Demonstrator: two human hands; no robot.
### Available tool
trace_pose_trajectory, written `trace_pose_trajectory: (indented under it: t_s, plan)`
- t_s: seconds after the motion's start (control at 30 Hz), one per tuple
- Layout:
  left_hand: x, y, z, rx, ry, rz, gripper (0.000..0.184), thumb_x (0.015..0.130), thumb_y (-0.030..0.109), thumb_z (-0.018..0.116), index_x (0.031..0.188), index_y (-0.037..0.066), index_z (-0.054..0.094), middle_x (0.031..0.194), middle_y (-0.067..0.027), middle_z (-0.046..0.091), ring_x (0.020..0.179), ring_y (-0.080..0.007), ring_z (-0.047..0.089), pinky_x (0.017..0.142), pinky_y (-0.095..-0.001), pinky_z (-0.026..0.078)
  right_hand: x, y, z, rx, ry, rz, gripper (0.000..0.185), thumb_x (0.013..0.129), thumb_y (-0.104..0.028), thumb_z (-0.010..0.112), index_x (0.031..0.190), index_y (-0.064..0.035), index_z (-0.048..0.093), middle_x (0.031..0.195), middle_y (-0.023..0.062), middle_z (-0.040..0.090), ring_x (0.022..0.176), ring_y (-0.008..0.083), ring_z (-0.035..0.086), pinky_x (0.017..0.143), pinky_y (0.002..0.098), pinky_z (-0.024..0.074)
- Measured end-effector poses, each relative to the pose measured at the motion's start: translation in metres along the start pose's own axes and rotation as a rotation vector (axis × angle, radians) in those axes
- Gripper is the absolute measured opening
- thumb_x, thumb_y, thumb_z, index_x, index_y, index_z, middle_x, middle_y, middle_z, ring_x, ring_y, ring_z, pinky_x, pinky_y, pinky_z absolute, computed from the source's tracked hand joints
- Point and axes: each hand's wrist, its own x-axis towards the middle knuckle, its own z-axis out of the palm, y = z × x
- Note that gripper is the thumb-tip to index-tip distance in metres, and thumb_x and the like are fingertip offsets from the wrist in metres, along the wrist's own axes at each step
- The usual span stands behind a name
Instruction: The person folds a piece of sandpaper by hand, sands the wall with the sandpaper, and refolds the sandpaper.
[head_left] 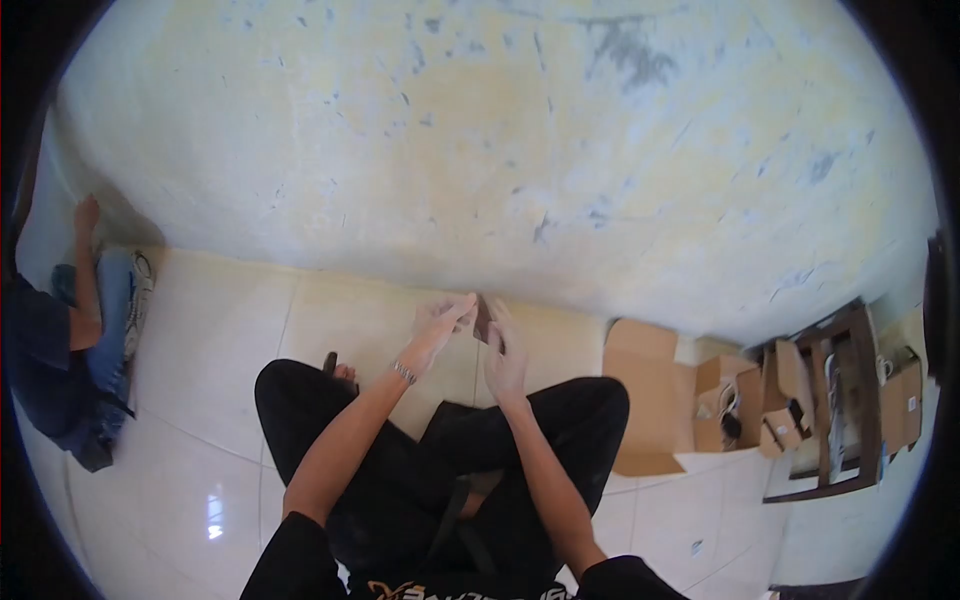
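Note:
A small dark brown sheet, which looks like a piece of sandpaper, is between my two hands above the floor, close to the foot of the wall. My left hand, with a metal watch on the wrist, pinches its left edge. On the other side my right hand grips it with the thumb and fingers. Both hands look whitish with dust. Just beyond them rises the wall, its pale yellow and white surface marked with blue-grey patches and scratches.
My crossed legs are below my hands on the tiled floor. At the far left another person sits with an arm raised near the wall. To the right are a flattened cardboard piece, an open box with items, and a dark wooden frame.

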Motion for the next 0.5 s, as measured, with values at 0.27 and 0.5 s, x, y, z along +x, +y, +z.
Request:
trace_pose_trajectory:
  t_s: [0.27,0.5]
  plan:
    - [0.011,-0.007,-0.002,-0.036,-0.009,-0.049,0.048,0.087,0.049,0.057,0.087,0.002,0.065,0.074,-0.0026,0.061,0.066,-0.0082,0.055,0.060,-0.0228,0.044,0.178,-0.131,-0.125,-0.552,0.917,-0.615,0.038,0.090,-0.004,0.048,0.128,0.0010,0.051,0.132,0.0243,0.047,0.123,0.0376,0.045,0.100,0.0421,0.0366]
    - [0.017,-0.006,-0.001,-0.080,-0.061,-0.082,0.045,0.089,0.048,0.055,0.084,0.004,0.064,0.074,-0.0005,0.060,0.063,-0.0070,0.055,0.058,-0.0213,0.044,0.260,-0.127,-0.114,-0.741,0.800,-0.829,0.053,0.077,0.000,0.050,0.130,-0.0025,0.049,0.138,0.0260,0.039,0.129,0.0405,0.036,0.107,0.0500,0.0249]
